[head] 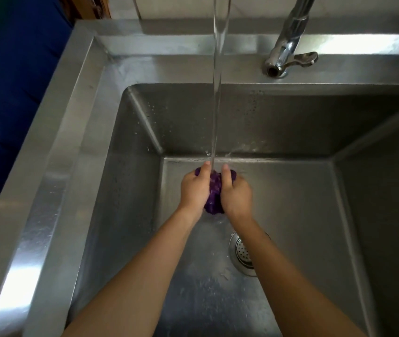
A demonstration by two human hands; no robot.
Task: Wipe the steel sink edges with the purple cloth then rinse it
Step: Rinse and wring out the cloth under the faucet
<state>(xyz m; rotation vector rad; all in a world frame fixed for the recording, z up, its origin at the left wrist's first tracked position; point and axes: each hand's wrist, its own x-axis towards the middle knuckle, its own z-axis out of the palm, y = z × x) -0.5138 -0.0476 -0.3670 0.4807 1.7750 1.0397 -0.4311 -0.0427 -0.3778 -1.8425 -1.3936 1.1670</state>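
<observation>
The purple cloth [214, 192] is bunched into a wad low in the steel sink [130, 132], gripped between the left hand [194, 188] and right hand [236, 193] directly under the water stream [218, 93] from the tap [288, 52], apparently so the flow soaks through it and runs toward the drain strainer [241, 255].

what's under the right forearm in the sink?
The drain strainer, left part visible on the wet sink floor; its right part is covered by the forearm.
</observation>
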